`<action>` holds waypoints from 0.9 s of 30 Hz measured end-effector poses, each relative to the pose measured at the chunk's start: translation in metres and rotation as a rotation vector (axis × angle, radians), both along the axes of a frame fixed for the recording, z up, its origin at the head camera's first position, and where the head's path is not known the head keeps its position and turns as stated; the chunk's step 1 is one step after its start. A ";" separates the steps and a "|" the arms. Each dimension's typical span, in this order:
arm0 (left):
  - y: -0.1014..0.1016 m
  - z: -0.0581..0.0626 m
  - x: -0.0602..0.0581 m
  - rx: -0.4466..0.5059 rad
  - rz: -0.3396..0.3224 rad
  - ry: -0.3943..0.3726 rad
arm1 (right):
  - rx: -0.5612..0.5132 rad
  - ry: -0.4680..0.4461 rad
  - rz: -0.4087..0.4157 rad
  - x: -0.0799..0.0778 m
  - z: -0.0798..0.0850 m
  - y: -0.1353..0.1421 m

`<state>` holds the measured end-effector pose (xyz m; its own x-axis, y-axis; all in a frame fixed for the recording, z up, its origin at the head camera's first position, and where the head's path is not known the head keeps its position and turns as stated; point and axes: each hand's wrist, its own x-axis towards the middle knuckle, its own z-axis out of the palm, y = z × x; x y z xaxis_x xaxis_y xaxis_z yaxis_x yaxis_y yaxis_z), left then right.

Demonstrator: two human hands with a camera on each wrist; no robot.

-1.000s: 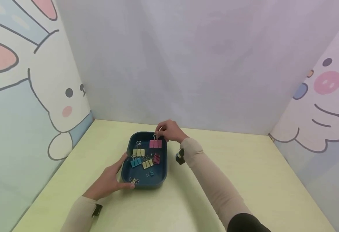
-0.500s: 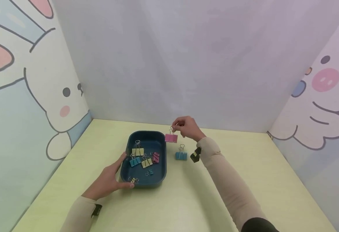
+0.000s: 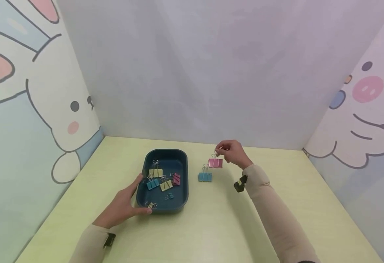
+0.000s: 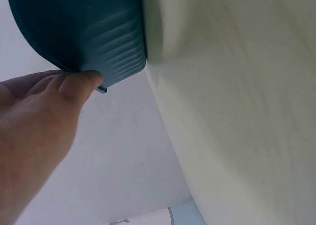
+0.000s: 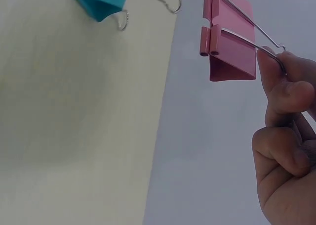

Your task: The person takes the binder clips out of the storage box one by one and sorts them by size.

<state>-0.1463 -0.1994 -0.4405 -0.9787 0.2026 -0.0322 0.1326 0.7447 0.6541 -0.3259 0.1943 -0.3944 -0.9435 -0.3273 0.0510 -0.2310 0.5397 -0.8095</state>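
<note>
My right hand [image 3: 235, 152] pinches a large pink binder clip [image 3: 215, 163] by its wire handles, its body hanging down over the table to the right of the tray. In the right wrist view, the thumb and fingertips meet at the ends of those wires. A blue binder clip [image 3: 205, 177] stands on the table just in front and to the left, handles up. My left hand [image 3: 122, 205] holds the dark blue tray [image 3: 178, 199] at its near left side, thumb over the front rim and fingers along the left wall.
Inside the tray lie yellow binder clips [image 3: 156, 173], a blue one [image 3: 152, 183], a smaller pink one [image 3: 176, 179] and several tiny clips [image 3: 169, 196]. A pale yellow table [image 3: 277, 201] spreads around it, with a grey-white wall [image 3: 192, 73] behind.
My right hand has lifted the pink binder clip out of the tray's far right corner and carried it right, past the standing blue clip. My left hand stays on the tray.
</note>
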 end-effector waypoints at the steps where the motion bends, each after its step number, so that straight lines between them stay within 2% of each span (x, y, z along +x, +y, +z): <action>1: 0.000 0.000 0.001 0.000 0.003 -0.003 | 0.002 -0.007 -0.011 0.002 -0.004 0.004; 8: -0.002 -0.001 0.002 0.009 0.012 -0.011 | 0.007 -0.049 -0.065 0.010 -0.031 0.023; 14: -0.002 -0.003 0.001 0.013 0.009 -0.024 | -0.007 -0.087 -0.092 0.016 -0.048 0.028; 27: -0.002 0.001 -0.003 0.017 -0.013 -0.022 | -0.038 -0.098 -0.096 0.020 -0.058 0.027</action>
<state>-0.1492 -0.2009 -0.4397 -0.9750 0.2163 -0.0504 0.1276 0.7316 0.6697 -0.3058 0.2212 -0.4528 -0.9714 -0.2352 -0.0327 -0.0984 0.5241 -0.8460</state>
